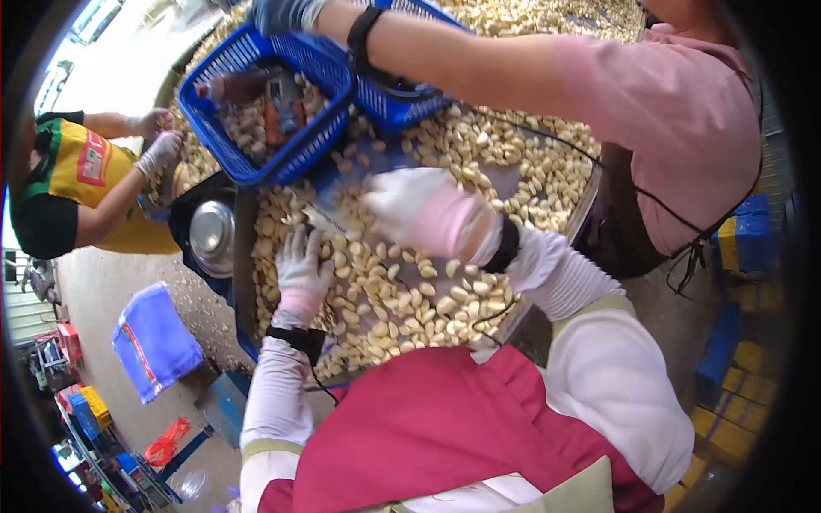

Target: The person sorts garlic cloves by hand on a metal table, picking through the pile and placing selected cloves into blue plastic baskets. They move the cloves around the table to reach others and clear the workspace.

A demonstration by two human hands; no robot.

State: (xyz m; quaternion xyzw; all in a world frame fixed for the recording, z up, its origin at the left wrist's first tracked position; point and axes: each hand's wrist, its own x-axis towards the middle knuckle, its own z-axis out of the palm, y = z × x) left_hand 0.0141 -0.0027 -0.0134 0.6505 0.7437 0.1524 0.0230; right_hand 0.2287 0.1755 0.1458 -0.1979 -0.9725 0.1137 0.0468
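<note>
Peeled garlic cloves [385, 299] lie spread across the metal table [402, 272] in front of me. My left hand [301, 267], in a white glove, rests on cloves near the table's left edge, its fingers stretched out and slightly apart. Over the middle of the cloves is my right hand [409, 203], also gloved; motion smears its fingers, so I cannot make out whether they hold anything. Between the two hands a thin, pale object [323, 219] shows, too blurred to name. Just beyond them stands a blue plastic basket [295, 158] containing cloves and some dark and reddish items.
A second blue basket [389, 107] adjoins the first. From the right, a co-worker's pink sleeve [633, 103] and arm reach across the table. Another co-worker's gloved hands [162, 145] are at the left. A round metal lid [212, 238] sits beside the table; a thin cable [581, 154] crosses the right side.
</note>
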